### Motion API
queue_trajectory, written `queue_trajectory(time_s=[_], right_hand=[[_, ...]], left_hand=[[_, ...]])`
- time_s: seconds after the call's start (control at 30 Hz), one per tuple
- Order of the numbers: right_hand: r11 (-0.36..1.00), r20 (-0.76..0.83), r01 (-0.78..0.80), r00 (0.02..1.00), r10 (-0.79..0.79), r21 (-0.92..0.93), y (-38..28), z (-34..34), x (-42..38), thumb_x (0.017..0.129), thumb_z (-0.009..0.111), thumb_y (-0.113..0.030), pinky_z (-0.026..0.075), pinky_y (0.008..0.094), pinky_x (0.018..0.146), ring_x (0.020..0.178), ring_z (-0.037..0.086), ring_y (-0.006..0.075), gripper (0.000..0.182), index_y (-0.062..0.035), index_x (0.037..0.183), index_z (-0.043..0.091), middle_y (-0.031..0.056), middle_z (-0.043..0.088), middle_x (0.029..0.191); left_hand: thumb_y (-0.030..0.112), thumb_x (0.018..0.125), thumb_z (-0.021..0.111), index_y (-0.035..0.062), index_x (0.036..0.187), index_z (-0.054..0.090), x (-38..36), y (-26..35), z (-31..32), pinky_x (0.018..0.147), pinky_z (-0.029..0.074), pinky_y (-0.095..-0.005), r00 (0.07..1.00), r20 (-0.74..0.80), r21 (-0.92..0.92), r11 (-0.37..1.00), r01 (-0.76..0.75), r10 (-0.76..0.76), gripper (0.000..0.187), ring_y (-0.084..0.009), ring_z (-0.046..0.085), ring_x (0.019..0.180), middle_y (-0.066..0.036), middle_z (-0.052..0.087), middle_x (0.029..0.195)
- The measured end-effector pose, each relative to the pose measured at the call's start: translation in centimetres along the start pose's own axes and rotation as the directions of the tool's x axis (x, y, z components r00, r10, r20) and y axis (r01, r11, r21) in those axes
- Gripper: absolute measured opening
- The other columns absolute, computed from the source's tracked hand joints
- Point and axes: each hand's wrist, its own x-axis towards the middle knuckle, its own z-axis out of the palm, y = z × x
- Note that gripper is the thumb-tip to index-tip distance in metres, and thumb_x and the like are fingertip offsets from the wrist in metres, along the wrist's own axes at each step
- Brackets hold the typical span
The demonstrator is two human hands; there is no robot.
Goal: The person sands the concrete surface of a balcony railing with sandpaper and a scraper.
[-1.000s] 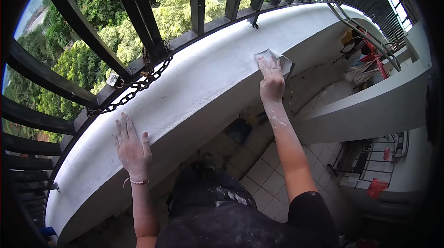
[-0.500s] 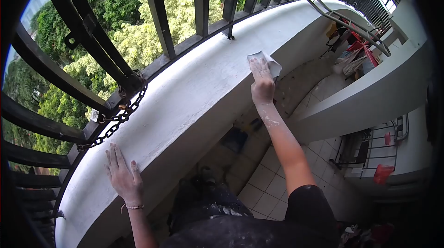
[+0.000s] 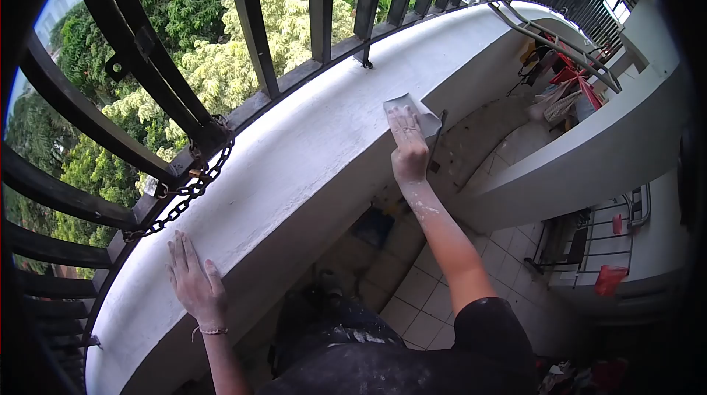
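Observation:
A curved white ledge (image 3: pixel 294 159) runs diagonally through the view, its surface smooth with a few rough patches along the inner edge. Flat under the fingers of my right hand (image 3: pixel 409 152) is a grey sheet of sandpaper (image 3: pixel 423 122), held against the ledge near its inner edge. One corner of the sheet curls past that edge. My left hand (image 3: pixel 197 284) rests open on the lower left part of the ledge, fingers straight and thumb apart, holding nothing. White dust coats both hands and my right forearm.
Black metal railing bars (image 3: pixel 250 26) line the outer side, trees beyond. A rusty chain (image 3: pixel 195 187) with a padlock hangs onto the ledge near my left hand. Below are floor tiles (image 3: pixel 420 292) and a blue object (image 3: pixel 373 225). A metal rack (image 3: pixel 589 240) stands right.
My right hand has slid the sandpaper a little toward me and to the left along the ledge. My left hand stays where it was.

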Motion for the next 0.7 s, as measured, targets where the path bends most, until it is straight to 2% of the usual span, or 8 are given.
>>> queue_trajectory(time_s=[0.13, 0.23, 0.3, 0.4, 0.5, 0.57, 0.63, 0.7], right_hand=[[0.909, 0.086, 0.282, 0.943, -0.322, 0.307, -12.4, -3.5, -3.8, 0.087, 0.061, -0.004, 0.052, 0.0436, 0.107, 0.129, 0.063, 0.0310, 0.042, -0.0057, 0.128, 0.071, 0.0119, 0.069, 0.133], [0.854, 0.145, 0.407, 0.871, -0.470, 0.325, -8.1, -1.7, -6.8, 0.086, 0.063, -0.008, 0.054, 0.0371, 0.103, 0.125, 0.066, 0.0257, 0.040, -0.0043, 0.125, 0.072, 0.0109, 0.070, 0.131], [0.940, 0.166, 0.308, 0.929, -0.331, 0.147, -4.4, -2.7, -6.3, 0.086, 0.063, -0.006, 0.054, 0.0368, 0.104, 0.126, 0.065, 0.0265, 0.040, -0.0052, 0.125, 0.073, 0.0092, 0.071, 0.131], [0.998, 0.039, 0.068, 0.997, -0.068, 0.004, -0.7, -4.8, -5.9, 0.090, 0.055, 0.005, 0.044, 0.0492, 0.116, 0.139, 0.052, 0.0370, 0.046, 0.0030, 0.135, 0.064, 0.0163, 0.062, 0.143], [0.965, -0.139, -0.252, 0.956, 0.259, 0.070, -0.1, -4.3, -5.1, 0.084, 0.045, 0.023, 0.044, 0.0497, 0.116, 0.140, 0.050, 0.0411, 0.060, 0.0087, 0.142, 0.054, 0.0225, 0.059, 0.144], [0.969, -0.148, -0.210, 0.962, 0.229, 0.131, -1.6, -2.9, -3.5, 0.085, 0.043, 0.023, 0.046, 0.0464, 0.114, 0.140, 0.049, 0.0417, 0.061, 0.0083, 0.143, 0.053, 0.0236, 0.058, 0.144], [0.930, -0.002, -0.017, 1.000, 0.019, 0.368, -4.2, -1.4, -2.1, 0.080, 0.048, 0.019, 0.048, 0.0468, 0.112, 0.141, 0.049, 0.0412, 0.063, 0.0059, 0.140, 0.057, 0.0207, 0.060, 0.144], [0.937, 0.013, 0.112, 0.992, -0.124, 0.329, -6.7, -0.1, -1.9, 0.084, 0.051, 0.013, 0.047, 0.0487, 0.112, 0.141, 0.049, 0.0404, 0.054, 0.0026, 0.135, 0.064, 0.0178, 0.060, 0.145]], left_hand=[[0.029, 0.093, 0.043, 0.0093, 0.159, 0.038, -0.2, -0.5, 0.1, 0.125, 0.021, -0.0560, 1.000, 0.002, -0.031, 0.999, 0.008, -0.008, 0.070, -0.0322, 0.028, 0.155, -0.008, 0.036, 0.166], [0.027, 0.091, 0.043, 0.0096, 0.159, 0.038, -0.2, -0.6, -0.1, 0.125, 0.020, -0.0566, 1.000, 0.010, -0.018, 1.000, -0.001, 0.001, 0.071, -0.0321, 0.028, 0.156, -0.008, 0.036, 0.166], [0.026, 0.090, 0.043, 0.0097, 0.159, 0.038, -0.3, -0.6, -0.2, 0.125, 0.020, -0.0570, 1.000, 0.019, 0.001, 1.000, 0.009, -0.009, 0.071, -0.0321, 0.028, 0.156, -0.008, 0.035, 0.167], [0.024, 0.089, 0.042, 0.0098, 0.160, 0.038, -0.2, -0.4, 0.0, 0.125, 0.020, -0.0569, 0.999, 0.025, 0.026, 0.999, 0.025, -0.025, 0.072, -0.0317, 0.028, 0.156, -0.008, 0.035, 0.167], [0.024, 0.088, 0.043, 0.0096, 0.160, 0.038, -0.2, -0.2, 0.3, 0.125, 0.021, -0.0562, 1.000, 0.002, 0.022, 0.999, 0.025, -0.025, 0.073, -0.0317, 0.028, 0.156, -0.008, 0.035, 0.167], [0.023, 0.088, 0.043, 0.0094, 0.160, 0.038, -0.3, -0.2, 0.3, 0.125, 0.022, -0.0557, 1.000, 0.005, 0.017, 1.000, 0.018, -0.018, 0.073, -0.0318, 0.029, 0.155, -0.008, 0.036, 0.166], [0.023, 0.088, 0.043, 0.0091, 0.159, 0.039, -0.3, -0.2, 0.2, 0.125, 0.022, -0.0555, 1.000, 0.003, 0.008, 1.000, 0.024, -0.024, 0.073, -0.0319, 0.029, 0.155, -0.009, 0.036, 0.166], [0.024, 0.088, 0.043, 0.0088, 0.159, 0.039, -0.3, -0.3, 0.0, 0.124, 0.022, -0.0556, 1.000, 0.005, 0.000, 1.000, 0.022, -0.022, 0.073, -0.0320, 0.029, 0.155, -0.009, 0.037, 0.166]])
